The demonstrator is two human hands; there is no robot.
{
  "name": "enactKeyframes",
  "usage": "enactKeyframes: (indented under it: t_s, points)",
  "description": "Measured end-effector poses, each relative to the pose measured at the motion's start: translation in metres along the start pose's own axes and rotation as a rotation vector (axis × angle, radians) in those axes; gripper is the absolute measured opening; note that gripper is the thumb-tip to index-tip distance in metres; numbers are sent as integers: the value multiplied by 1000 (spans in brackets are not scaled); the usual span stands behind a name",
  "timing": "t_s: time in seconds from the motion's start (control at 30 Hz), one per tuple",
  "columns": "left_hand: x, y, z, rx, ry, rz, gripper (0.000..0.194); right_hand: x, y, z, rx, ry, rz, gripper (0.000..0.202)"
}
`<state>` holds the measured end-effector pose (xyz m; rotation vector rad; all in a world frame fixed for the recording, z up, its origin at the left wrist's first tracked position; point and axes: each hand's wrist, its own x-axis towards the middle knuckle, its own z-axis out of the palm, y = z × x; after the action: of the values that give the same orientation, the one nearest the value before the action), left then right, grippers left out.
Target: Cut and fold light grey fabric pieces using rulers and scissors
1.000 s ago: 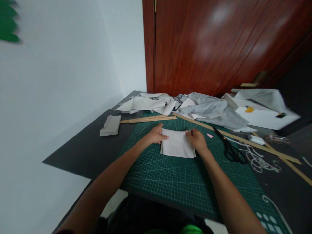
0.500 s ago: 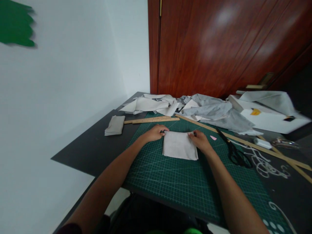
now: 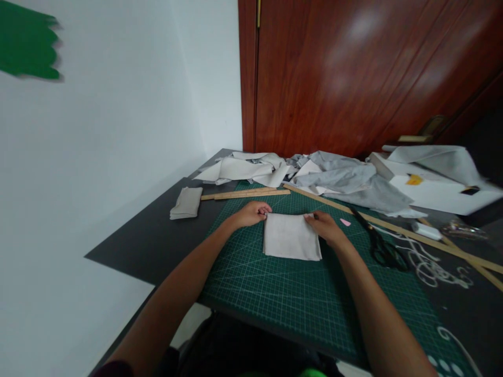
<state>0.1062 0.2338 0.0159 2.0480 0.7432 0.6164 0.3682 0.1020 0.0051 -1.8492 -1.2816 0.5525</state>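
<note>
A pale beige piece of layered fabric (image 3: pixel 293 238), roughly square, lies on the green cutting mat (image 3: pixel 259 283). Its far left corner is pinched by the closed fingers of my left hand (image 3: pixel 252 213). My right hand (image 3: pixel 324 226) grips the far right corner, thumb on top and fingers behind the edge. The near edge of the fabric hangs loose toward me, with more than one layer showing at the lower corners.
Left of the mat sits a folded fabric stack (image 3: pixel 186 203). Wooden rulers (image 3: pixel 251 193) lie beyond my hands. Black scissors (image 3: pixel 379 243), white cord (image 3: pixel 428 267) and a pink chalk-like piece (image 3: pixel 345 222) are on the right. Fabric scraps (image 3: pixel 341 175) and a white box (image 3: pixel 440 191) line the back.
Both hands keep hold of the fabric's far corners. The left fingers have curled closer together at their corner. The whole view has shifted very slightly.
</note>
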Motion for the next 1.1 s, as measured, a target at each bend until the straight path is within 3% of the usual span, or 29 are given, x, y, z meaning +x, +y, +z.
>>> enactKeyframes:
  t_s: [0.37,0.6,0.8,1.1]
  points:
    - [4,-2,8,-10,66,15,12,-5,-8,-5,98,-38,99,28]
    - [-1,-3,10,41,45,48,31,-7,-10,-2,108,-33,111,28]
    - [-4,-4,17,94,94,94,31,-3,-5,-2,68,-26,78,29]
    - [-7,3,11,58,151,144,27,-4,-6,-1,64,-65,104,26]
